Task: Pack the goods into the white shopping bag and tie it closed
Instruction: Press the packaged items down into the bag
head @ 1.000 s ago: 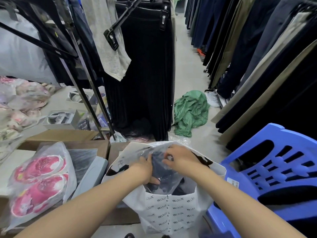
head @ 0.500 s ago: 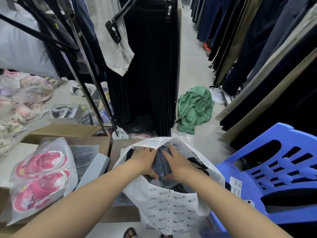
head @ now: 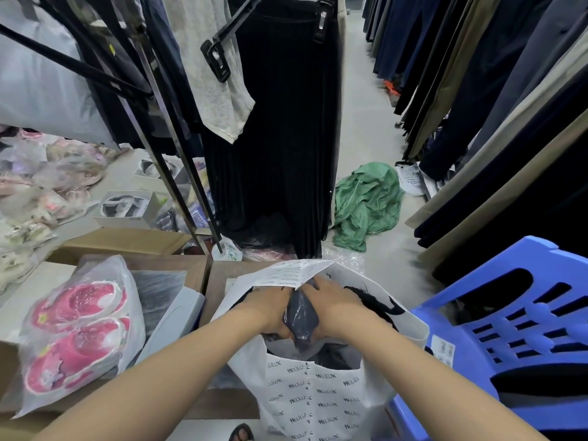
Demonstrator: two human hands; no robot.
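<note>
At lower centre, the left hand (head: 270, 308) and right hand (head: 334, 305) each grip a dark plastic-wrapped garment (head: 300, 316) inside the white shopping bag (head: 318, 396).

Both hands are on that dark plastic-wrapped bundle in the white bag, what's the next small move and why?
Probably press the dark plastic-wrapped bundle deeper: the left hand and right hand clamp it at the mouth of the white printed shopping bag, above the clothes already inside.

Two bare forearms, no sleeves in view, left hand (head: 270, 308) and right hand (head: 334, 305) ungloved, no watch or rings discernible, one sandalled foot (head: 241, 432) at bottom edge
</note>
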